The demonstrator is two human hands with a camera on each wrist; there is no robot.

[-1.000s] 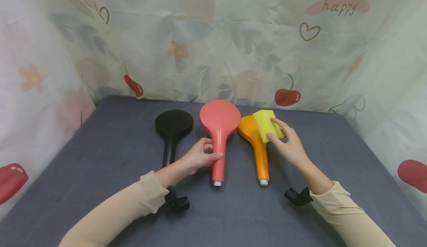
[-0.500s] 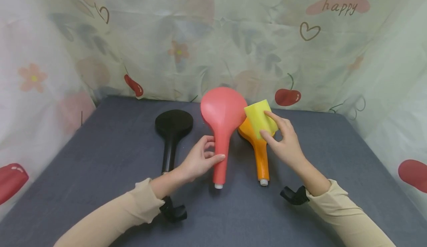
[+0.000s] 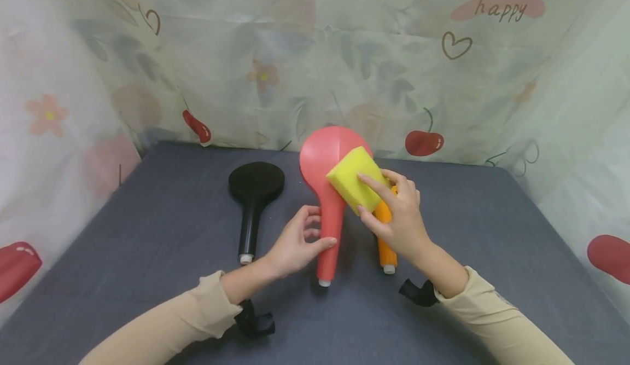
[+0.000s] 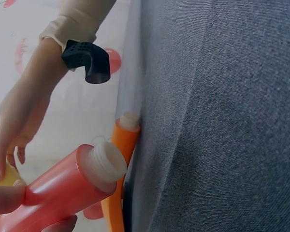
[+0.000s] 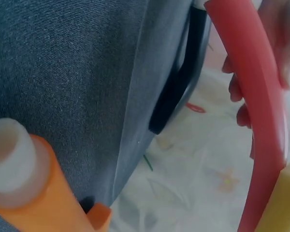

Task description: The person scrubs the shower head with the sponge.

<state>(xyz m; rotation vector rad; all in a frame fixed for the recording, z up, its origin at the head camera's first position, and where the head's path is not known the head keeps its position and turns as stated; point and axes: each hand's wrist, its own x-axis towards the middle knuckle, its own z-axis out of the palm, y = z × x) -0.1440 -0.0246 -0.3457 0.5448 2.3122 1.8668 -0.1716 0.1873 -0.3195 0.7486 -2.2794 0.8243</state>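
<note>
In the head view my left hand [image 3: 297,244] grips the handle of a red shower head [image 3: 317,154], its round head raised off the table. A pale threaded end [image 4: 108,162] of that handle shows in the left wrist view. My right hand [image 3: 402,220] holds a yellow sponge [image 3: 350,179] between thumb and fingers. The sponge overlaps the right side of the red shower head, and in the right wrist view its edge [image 5: 282,205] lies right against the red surface. An orange shower head [image 3: 387,250] lies partly hidden behind the right hand and sponge.
A black shower head [image 3: 256,181] lies on the dark grey table [image 3: 147,233] to the left. Black wrist mounts [image 3: 253,324] hang under both sleeves. A patterned curtain [image 3: 315,64] closes off the back and both sides.
My left hand has lifted and tilted the red shower head and shifted it slightly right. My right hand has brought the sponge leftward from over the orange shower head to the red one.
</note>
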